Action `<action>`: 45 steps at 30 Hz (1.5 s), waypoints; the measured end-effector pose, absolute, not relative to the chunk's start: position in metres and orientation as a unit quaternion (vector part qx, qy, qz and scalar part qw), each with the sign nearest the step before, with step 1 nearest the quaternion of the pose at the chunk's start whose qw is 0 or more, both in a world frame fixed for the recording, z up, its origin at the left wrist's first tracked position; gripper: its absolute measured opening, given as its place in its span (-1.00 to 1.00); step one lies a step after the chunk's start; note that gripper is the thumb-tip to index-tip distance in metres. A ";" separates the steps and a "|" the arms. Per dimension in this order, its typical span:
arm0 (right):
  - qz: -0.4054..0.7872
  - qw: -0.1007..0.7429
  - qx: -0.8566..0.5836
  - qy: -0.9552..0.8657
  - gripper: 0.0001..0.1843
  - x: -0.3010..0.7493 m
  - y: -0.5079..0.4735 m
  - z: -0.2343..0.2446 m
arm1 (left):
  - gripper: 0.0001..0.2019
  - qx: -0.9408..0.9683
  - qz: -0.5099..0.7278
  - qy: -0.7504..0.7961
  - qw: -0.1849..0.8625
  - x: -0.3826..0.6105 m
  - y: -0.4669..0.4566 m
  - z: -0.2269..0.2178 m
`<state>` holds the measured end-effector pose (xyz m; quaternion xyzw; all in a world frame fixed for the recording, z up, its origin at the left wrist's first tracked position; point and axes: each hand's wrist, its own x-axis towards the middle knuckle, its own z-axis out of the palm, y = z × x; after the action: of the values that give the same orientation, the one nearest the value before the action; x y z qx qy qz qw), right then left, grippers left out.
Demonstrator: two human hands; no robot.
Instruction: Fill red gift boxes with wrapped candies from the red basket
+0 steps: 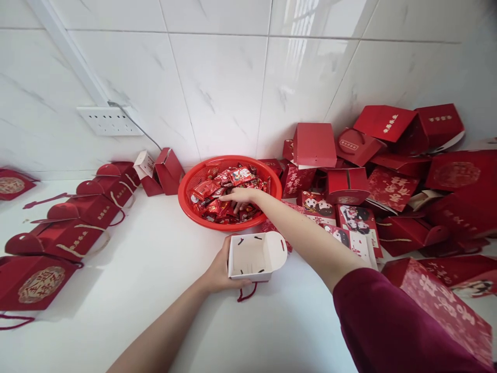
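Note:
My left hand (220, 269) grips a small candy box (248, 254) from its left side. The box stands with its top open, showing a pale, bare inside, with a rounded flap out to the right and a dark red cord loop below. Above it, my right hand (243, 196) reaches into a red plastic basket (185, 204). Its fingers are apart, touching the heap of red-wrapped candies (212, 189), and some fingertips are hidden among the wrappers. Nothing shows in its grasp.
A row of closed red boxes (87, 235) with cord handles runs along the left. Two small boxes (170, 171) stand left of the basket. Many red boxes (392, 189) are piled at the right. Behind are a tiled wall (221, 93) and a socket strip (111, 121) with a cable.

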<state>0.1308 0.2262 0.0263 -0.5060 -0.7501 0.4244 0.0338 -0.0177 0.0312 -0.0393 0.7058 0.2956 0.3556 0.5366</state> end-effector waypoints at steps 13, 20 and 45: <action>0.385 0.228 -0.442 -0.777 -0.67 0.143 0.197 0.058 | -0.06 0.700 0.342 0.274 0.564 -0.017 0.027 -0.036; 0.415 0.345 -0.436 -0.720 -0.64 0.183 0.143 0.060 | -0.03 0.706 0.332 0.256 0.571 -0.017 0.025 -0.037; 0.214 0.129 -0.301 -0.920 -0.64 0.112 0.168 0.097 | 0.01 0.713 0.331 0.279 0.552 -0.017 0.023 -0.037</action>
<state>0.1123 0.1680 0.0973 -0.3008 -0.9202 0.2145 0.1292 -0.0175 0.0234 -0.0374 0.7128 0.2793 0.3313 0.5516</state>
